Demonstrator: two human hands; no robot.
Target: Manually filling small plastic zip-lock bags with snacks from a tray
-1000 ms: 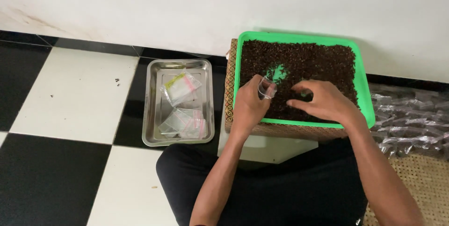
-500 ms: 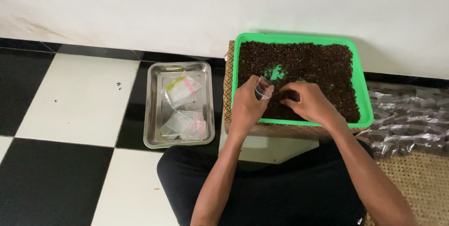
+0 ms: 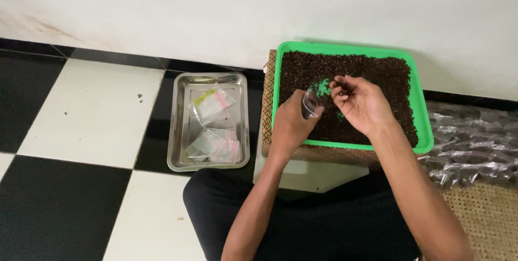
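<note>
A green tray (image 3: 426,126) full of small dark brown bits sits on a low stand in front of me. My left hand (image 3: 291,123) holds a small clear plastic bag (image 3: 311,103) over the tray's left half. My right hand (image 3: 362,104) is raised just right of the bag, its fingertips pinched together on some dark bits beside the bag's mouth. A small bare green patch (image 3: 322,85) shows in the dark bits behind the hands.
A steel tray (image 3: 181,131) with several empty clear zip bags lies on the black-and-white tiled floor to the left. A pile of filled clear bags (image 3: 464,150) lies at the right on a woven mat. A white wall runs along the back.
My right hand has lifted off the dark bits and moved left toward the bag. The left hand with the bag has stayed nearly in place.
</note>
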